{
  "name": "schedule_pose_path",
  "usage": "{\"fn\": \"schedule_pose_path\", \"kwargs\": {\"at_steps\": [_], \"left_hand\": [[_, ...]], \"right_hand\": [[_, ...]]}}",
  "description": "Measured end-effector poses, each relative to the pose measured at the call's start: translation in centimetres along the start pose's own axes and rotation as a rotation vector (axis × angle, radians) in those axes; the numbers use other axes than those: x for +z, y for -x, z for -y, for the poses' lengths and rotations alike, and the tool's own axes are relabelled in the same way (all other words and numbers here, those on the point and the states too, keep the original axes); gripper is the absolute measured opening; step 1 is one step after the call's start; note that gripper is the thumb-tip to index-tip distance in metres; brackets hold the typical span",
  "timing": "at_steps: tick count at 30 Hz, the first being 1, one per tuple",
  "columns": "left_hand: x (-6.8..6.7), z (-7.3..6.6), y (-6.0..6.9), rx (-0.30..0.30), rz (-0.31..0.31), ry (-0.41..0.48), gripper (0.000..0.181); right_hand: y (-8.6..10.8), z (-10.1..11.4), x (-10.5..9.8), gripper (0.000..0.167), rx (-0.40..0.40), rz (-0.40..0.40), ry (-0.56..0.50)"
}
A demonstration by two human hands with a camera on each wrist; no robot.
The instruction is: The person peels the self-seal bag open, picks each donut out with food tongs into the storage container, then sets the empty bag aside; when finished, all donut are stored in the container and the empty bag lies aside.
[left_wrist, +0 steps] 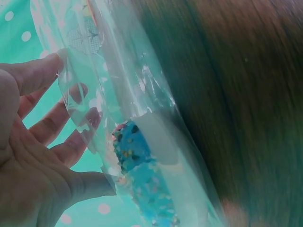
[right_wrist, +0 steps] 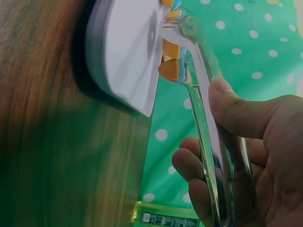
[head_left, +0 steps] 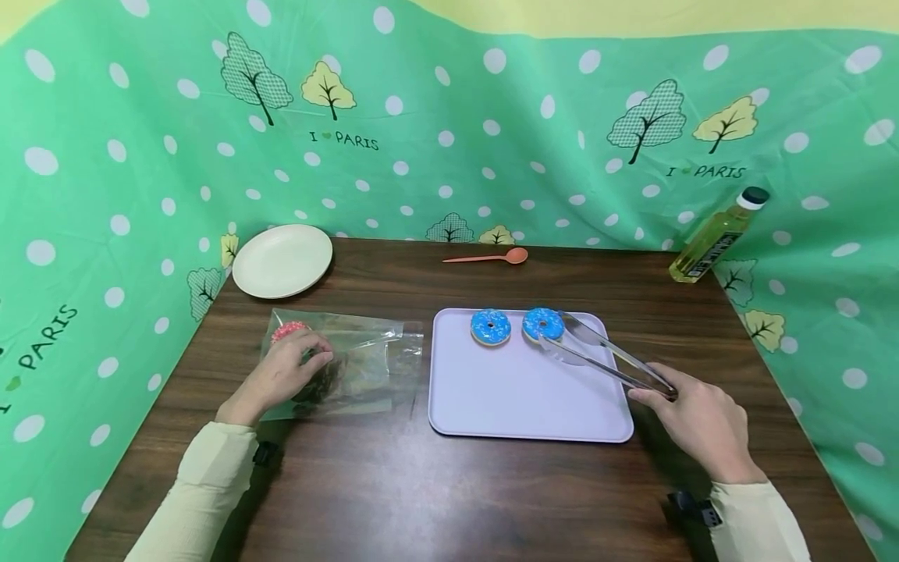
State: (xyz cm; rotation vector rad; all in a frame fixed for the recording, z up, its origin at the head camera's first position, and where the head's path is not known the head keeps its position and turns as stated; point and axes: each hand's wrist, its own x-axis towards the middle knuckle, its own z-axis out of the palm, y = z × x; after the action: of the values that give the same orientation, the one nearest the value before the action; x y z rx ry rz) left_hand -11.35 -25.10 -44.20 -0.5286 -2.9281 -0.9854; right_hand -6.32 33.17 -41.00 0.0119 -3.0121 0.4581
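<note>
My left hand [head_left: 291, 365] lies over a clear plastic bag [head_left: 361, 336], its fingers loosely bent. In the left wrist view, its fingers [left_wrist: 49, 127] are spread against the bag, some seen through the film. A doughnut with pink-red topping [head_left: 286, 331] shows inside the bag; a darker item lies partly hidden beneath the hand. My right hand [head_left: 702, 421] grips metal tongs [head_left: 607, 375]. Their tips stand on either side of the right blue doughnut [head_left: 543, 322] on the lilac tray [head_left: 520, 402]; whether they squeeze it I cannot tell. Left of it lies another blue doughnut [head_left: 490, 327].
A white plate [head_left: 282, 261] stands at the back left. An orange spoon [head_left: 516, 255] lies along the back of the wooden table [head_left: 421, 499]. At the back right, a bottle of yellow-green liquid [head_left: 712, 240] stands near the patterned curtain [head_left: 492, 101].
</note>
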Motion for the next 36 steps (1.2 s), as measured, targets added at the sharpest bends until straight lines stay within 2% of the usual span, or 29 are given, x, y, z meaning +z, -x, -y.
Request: {"fn": "schedule_pose_path", "kwargs": {"at_steps": [12,20,25,30,36], "left_hand": [[0.0,0.0,0.0,-0.010,0.008,-0.003,0.007],[0.0,0.0,-0.1,-0.015,0.011,-0.004,0.006],[-0.2,-0.1,-0.2,-0.024,0.022,-0.005,0.009],[-0.3,-0.2,-0.1,-0.033,0.020,-0.003,0.008],[-0.3,-0.1,0.0,-0.010,0.000,0.011,0.007]], "right_hand": [[0.0,-0.8,0.0,0.064,0.032,0.057,0.013],[0.0,-1.0,-0.3,0.070,0.044,0.071,0.010],[-0.1,-0.7,-0.9,0.073,0.052,0.045,-0.011],[-0.3,0.7,-1.1,0.068,0.008,-0.007,-0.035],[-0.8,3.8,-0.5,0.058,-0.121,-0.065,-0.069]]}}
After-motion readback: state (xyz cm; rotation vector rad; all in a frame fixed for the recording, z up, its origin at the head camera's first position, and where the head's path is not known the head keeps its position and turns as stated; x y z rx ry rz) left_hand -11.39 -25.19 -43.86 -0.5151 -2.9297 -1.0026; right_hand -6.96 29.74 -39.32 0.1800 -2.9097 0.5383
